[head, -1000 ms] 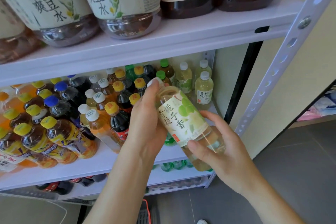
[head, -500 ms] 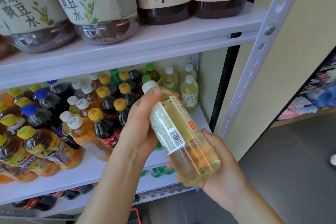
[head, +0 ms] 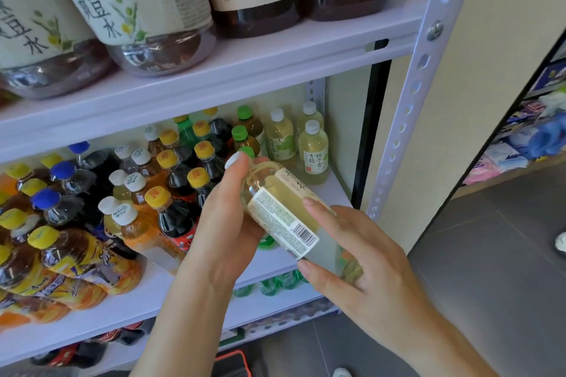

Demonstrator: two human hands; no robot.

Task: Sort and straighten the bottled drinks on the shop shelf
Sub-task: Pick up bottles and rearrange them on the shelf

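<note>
Bottle [head: 284,217] of pale green tea is tilted between my hands, left hand [head: 226,223] gripping its neck, right hand [head: 364,257] cupping its base. Matching bottles [head: 312,150] stand at one o'clock; the mixed crowd [head: 92,223] at nine o'clock remains unsorted.

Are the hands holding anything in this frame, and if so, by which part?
Yes: one pale green tea bottle, tilted. The left hand grips its neck and shoulder near the white cap; the right hand holds its lower body and base.
</note>
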